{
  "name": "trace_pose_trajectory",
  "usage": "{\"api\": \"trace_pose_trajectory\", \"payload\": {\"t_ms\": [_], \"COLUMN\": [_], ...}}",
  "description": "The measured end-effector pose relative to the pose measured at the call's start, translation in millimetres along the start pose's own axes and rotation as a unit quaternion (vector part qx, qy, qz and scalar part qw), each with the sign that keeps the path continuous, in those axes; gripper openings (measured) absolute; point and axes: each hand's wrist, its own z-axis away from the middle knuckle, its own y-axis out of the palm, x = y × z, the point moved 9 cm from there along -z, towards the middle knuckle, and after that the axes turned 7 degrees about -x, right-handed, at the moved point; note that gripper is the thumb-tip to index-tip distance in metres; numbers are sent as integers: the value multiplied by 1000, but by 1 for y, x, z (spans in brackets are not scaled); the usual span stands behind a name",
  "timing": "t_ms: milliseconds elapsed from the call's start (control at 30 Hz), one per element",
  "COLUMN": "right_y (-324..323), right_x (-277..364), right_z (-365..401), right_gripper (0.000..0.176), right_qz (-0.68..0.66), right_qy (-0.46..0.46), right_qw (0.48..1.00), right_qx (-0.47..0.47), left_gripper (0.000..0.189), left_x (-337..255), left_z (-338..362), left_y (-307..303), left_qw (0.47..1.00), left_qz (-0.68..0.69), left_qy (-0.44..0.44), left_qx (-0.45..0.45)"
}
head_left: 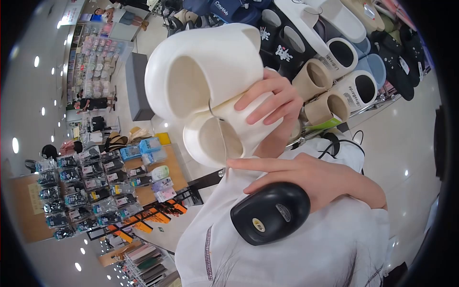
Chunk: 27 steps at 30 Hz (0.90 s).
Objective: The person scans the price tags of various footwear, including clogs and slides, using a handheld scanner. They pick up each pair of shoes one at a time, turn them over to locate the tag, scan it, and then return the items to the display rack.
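A pair of white slippers [220, 52], joined by a thin loop cord [218, 117], is held up in front of my chest. My left hand [270, 103] grips them from the side, its fingers wrapped over the uppers and its thumb mostly hidden. Just below, my right hand [308, 179] holds a black, rounded device that looks like a barcode scanner [270, 215], with its grip hidden by the hand. One finger of that hand stretches out to the end of the cord by the lower slipper.
The view is turned sideways. A rack of slippers [344, 91] in white, beige, black and blue fills the upper right. Packaged goods [91, 186] hang on a wooden display at left. A grey box [138, 86] stands on the floor; people [122, 16] appear far off.
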Motion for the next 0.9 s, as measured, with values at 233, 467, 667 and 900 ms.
{"api": "trace_pose_trajectory", "payload": {"t_ms": [233, 467, 667, 900], "right_y": [0, -24, -41, -67], "right_x": [-2, 1, 7, 14], "right_z": [-15, -8, 1, 27], "right_gripper": [53, 52, 39, 41], "right_qz": [-16, 117, 308, 327], "right_qy": [-55, 13, -31, -69], "right_qw": [997, 988, 931, 893], "right_qx": [-54, -102, -191, -301], "left_gripper": [17, 15, 15, 14], "left_x": [4, -1, -2, 2], "left_z": [5, 15, 12, 15], "left_y": [-21, -30, -27, -14], "left_qw": [995, 980, 965, 964], "left_qz": [73, 178, 182, 227], "left_qy": [40, 90, 184, 140], "left_qx": [-53, -11, -38, 1]}}
